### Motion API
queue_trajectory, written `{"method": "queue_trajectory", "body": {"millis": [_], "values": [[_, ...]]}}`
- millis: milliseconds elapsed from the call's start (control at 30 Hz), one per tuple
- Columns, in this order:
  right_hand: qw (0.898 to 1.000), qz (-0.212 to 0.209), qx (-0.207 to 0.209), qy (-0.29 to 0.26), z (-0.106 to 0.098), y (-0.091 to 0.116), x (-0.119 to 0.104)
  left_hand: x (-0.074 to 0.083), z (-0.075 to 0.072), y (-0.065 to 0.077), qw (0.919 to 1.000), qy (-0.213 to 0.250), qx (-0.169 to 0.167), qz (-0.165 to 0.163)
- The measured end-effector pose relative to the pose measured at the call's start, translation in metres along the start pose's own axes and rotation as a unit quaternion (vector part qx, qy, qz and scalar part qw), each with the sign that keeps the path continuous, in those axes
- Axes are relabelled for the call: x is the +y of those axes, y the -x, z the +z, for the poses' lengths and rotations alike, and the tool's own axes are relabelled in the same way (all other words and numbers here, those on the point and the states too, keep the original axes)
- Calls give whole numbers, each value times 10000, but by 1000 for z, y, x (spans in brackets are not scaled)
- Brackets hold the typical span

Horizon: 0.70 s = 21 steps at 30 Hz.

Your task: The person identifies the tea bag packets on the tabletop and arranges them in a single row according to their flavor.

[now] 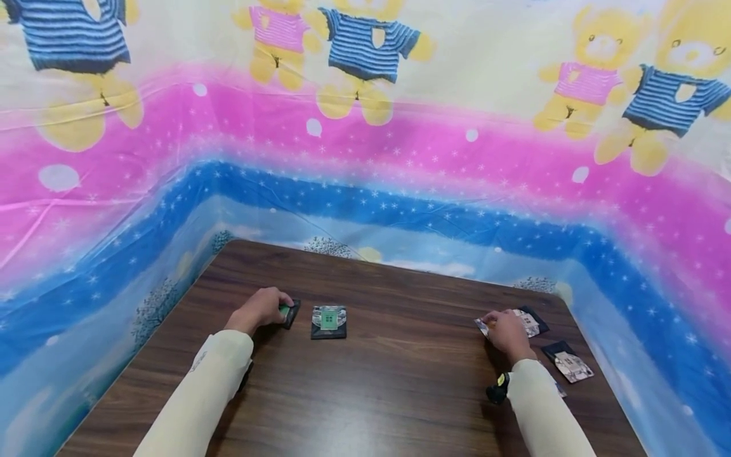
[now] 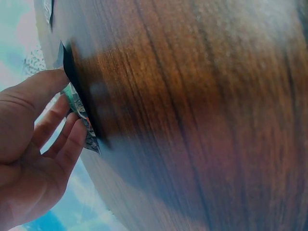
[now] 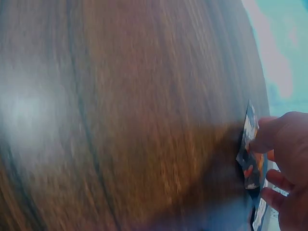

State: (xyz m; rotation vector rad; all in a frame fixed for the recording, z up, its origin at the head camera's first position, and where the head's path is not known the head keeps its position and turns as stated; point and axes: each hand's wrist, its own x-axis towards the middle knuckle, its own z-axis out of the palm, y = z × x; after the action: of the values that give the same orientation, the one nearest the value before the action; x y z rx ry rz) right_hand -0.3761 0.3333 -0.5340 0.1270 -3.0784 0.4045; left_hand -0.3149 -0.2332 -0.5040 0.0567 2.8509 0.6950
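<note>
At the left of the table, my left hand point(image 1: 264, 309) has its thumb and fingertips on a flat dark packet point(image 1: 290, 315) with a green label. The left wrist view shows that packet point(image 2: 81, 113) low over the wood, the thumb at one end and curled fingers along its face. A second green-labelled packet point(image 1: 329, 322) lies flat just to its right. On the right side, my right hand point(image 1: 507, 332) pinches a patterned packet point(image 1: 482, 326). Orange shows on this packet point(image 3: 251, 149) in the right wrist view, partly hidden by the thumb and fingers.
Beyond the right hand lies a black packet with a pale label point(image 1: 529, 322). Another pale-labelled packet point(image 1: 568, 362) is nearer the right edge, and a further one point(image 1: 561, 390) peeks out beside the sleeve. Printed cloth point(image 1: 400, 158) hangs around the brown wooden table point(image 1: 394, 381).
</note>
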Motion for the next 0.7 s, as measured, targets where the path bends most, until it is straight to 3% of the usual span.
{"method": "queue_trajectory", "body": {"millis": [433,700], "values": [[9984,-149,-508,-175,-1,-1,15,1,-1,1,10000,21,-10,-40],[9984,-41,-521,-219,0,-1,15,3,-2,4,9999,-105,19,68]]}}
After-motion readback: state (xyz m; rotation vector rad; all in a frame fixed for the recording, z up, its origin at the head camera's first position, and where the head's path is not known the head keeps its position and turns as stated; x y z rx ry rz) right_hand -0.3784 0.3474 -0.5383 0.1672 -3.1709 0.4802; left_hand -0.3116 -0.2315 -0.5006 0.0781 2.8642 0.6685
